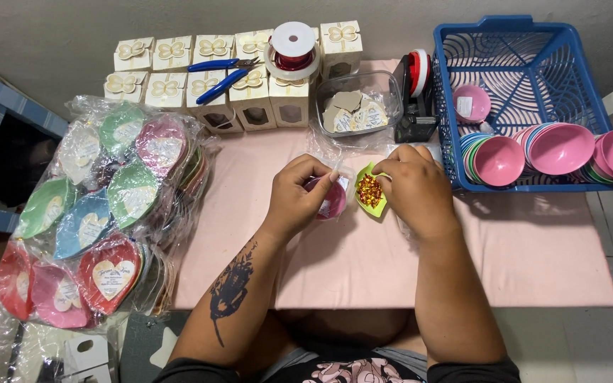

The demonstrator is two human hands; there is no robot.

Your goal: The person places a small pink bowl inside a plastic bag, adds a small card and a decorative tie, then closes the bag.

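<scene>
Pale pink cloth covers the low bench (pixel 391 262), set against a plain grey wall, where a seated person works at its middle. Left hand (pixel 298 195), fingers closed, pinches a small pink plastic bowl in clear wrap (pixel 331 201); right hand (pixel 414 186), fingers closed too, steadies a green leaf-shaped dish holding gold-foil sweets (pixel 371 191) just beside it, likely to keep the filling from spilling. Left of the bench lies a heap of cellophane-wrapped coloured dishes (pixel 101 213). At the far edge stand cream gift boxes with bows (pixel 179 71), blue-handled pliers (pixel 216 76) and a red ribbon spool (pixel 292 50); right, a blue plastic basket (pixel 462 39) keeps stacked bowls within reach.
</scene>
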